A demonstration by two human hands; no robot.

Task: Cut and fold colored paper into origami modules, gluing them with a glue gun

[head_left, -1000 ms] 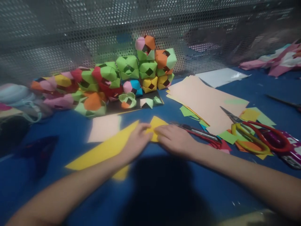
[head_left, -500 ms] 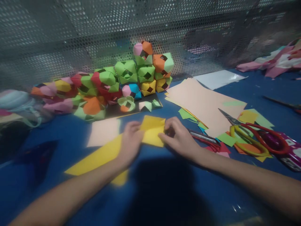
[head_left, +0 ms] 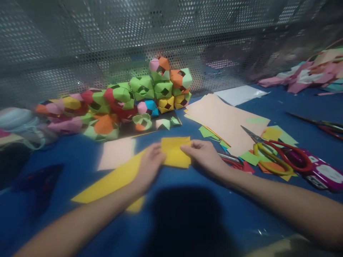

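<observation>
A small yellow paper square (head_left: 175,151) is held just above the blue table between both hands. My left hand (head_left: 149,166) pinches its left edge with curled fingers. On the other side my right hand (head_left: 205,157) pinches the right edge, thumb on top. Under my left wrist lies a long yellow paper strip (head_left: 112,180). Behind it rests a pale peach square (head_left: 116,153).
A pile of folded colourful paper cubes (head_left: 150,91) stands at the back against a perforated metal wall. Peach sheets (head_left: 227,119), green scraps, red-and-yellow scissors (head_left: 278,157), a cutter (head_left: 232,157) and a pink stapler (head_left: 321,173) lie to the right. Paper scraps (head_left: 311,73) heap far right.
The yellow piece went from pressed flat under both hands to being unfolded and held as a square between the fingertips. The view shifted slightly downward.
</observation>
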